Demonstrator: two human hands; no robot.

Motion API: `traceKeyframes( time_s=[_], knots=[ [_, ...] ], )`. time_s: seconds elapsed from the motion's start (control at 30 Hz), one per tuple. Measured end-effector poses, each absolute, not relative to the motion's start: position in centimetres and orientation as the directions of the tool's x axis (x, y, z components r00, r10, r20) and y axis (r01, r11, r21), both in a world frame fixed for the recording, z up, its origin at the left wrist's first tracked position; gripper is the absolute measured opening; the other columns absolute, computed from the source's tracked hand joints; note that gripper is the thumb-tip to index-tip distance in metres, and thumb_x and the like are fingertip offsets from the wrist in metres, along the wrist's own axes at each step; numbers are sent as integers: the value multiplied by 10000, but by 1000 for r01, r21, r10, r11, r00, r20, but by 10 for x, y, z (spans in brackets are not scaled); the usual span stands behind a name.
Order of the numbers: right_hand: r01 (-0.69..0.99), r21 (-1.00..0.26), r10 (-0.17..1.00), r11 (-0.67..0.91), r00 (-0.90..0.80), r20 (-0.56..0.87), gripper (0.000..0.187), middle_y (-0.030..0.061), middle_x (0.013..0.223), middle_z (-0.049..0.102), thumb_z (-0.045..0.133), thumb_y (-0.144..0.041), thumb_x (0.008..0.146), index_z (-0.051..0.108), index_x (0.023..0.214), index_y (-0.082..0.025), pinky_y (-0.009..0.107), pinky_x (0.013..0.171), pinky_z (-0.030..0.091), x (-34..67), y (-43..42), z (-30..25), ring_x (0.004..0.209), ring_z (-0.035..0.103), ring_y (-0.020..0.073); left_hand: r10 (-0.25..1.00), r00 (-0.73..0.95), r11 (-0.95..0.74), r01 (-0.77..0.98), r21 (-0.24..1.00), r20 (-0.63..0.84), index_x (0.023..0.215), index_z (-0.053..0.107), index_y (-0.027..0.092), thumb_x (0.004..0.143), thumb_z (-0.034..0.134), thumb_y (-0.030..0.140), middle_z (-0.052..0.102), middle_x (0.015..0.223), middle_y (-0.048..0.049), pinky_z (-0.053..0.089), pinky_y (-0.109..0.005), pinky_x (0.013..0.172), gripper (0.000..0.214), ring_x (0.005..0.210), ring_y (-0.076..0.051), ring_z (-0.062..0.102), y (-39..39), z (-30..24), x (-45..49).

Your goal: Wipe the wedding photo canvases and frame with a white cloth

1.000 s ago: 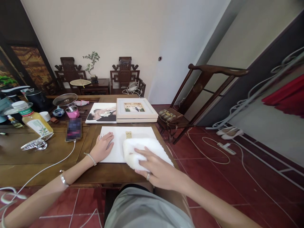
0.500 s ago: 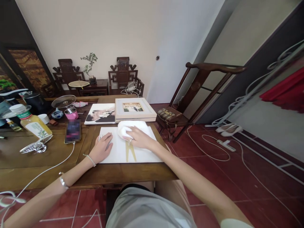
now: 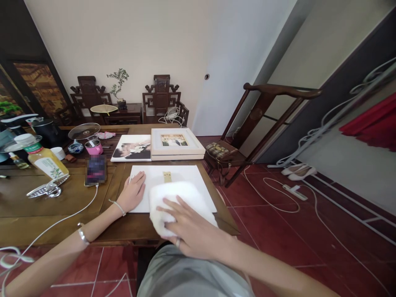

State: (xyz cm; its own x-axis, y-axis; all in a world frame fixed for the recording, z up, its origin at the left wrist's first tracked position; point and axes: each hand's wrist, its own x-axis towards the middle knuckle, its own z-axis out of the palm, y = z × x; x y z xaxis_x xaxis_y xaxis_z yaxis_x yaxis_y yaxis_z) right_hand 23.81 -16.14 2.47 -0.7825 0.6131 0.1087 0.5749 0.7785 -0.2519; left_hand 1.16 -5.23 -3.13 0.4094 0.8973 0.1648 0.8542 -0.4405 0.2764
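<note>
Under the right hand [image 3: 190,231], white cloth [image 3: 192,192] gripped, lapping the near edge of the white board [image 3: 187,173]. Left hand [image 3: 133,193] flat on board's left side, gripping nothing. Looks mid-wipe; another pass calls for left-hand bracing. Half a second ago: cloth at far edge, tan strip's [image 3: 167,176] top covered; now exposed.

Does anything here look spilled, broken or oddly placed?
Nothing looks spilled or broken around the white cloth under the right hand. Farther off, white cable sits tangled at a carved chair rather than neatly coiled, and a power strip lies loose on the red floor, where someone might trip.
</note>
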Motion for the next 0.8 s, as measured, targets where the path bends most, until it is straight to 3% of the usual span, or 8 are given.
traceKeyframes(
  time_s=[0.17,0.3,0.5,0.67,0.8],
  knots=[
    [580,-277,629,766,-765,137,247,125,1327,527,466,-288,902,663,1007,-182,540,1078,245,239,-155,26,1340,321,293,888,425,-458,853,250,176,1364,398,183,921,269,206,361,1471,-119,217,-524,1100,462,1377,-234,292,-53,-33,11],
    [639,-202,670,742,-718,189,309,168,1161,606,419,-338,934,667,984,-159,498,1009,334,230,-104,23,1255,423,304,884,436,-466,851,243,170,1372,388,192,924,268,202,351,1477,-114,217,-523,1102,465,1379,-233,286,-52,-34,11],
    [688,-120,697,716,-694,183,351,188,1085,615,359,-308,958,644,1028,-117,476,906,392,210,-37,23,1070,541,297,889,421,-456,847,272,179,1374,392,214,929,260,212,376,1466,-92,231,-498,1108,464,1372,-224,304,-50,-33,9],
    [690,-89,693,719,-702,162,267,169,1270,546,451,-207,891,628,1077,-135,574,995,299,201,-53,17,1255,386,337,895,413,-445,839,313,166,1381,377,222,936,238,221,372,1470,-76,236,-475,1110,466,1373,-201,303,-50,-31,7],
    [634,-99,641,767,-753,149,270,148,1374,469,465,-210,867,643,1061,-148,596,1040,251,206,-101,16,1311,321,349,896,417,-444,842,308,152,1377,377,158,933,217,210,356,1475,-104,235,-463,1110,475,1386,-198,272,-49,-33,7]
  ],
)
